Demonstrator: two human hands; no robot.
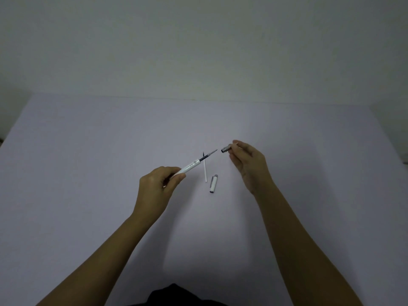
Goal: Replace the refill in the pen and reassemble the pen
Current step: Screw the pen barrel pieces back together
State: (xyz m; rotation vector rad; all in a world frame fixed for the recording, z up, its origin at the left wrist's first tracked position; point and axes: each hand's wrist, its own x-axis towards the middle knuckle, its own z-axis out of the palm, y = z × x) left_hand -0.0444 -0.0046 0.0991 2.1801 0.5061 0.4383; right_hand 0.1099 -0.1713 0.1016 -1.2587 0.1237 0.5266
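Observation:
My left hand [157, 186] grips a white pen barrel [189, 167] that points up and to the right. A dark refill [207, 156] sticks out of the barrel's open end. My right hand [247, 161] pinches a small grey metal grip section [226, 149] between thumb and fingers, its open end facing the refill tip across a small gap. A second, white refill [205, 171] lies on the table between my hands. The white pen cap [213, 183] with a clip lies just right of it.
The work happens on a pale table [88, 162] whose far edge meets a plain wall. A dark piece of clothing [176, 294] shows at the bottom edge.

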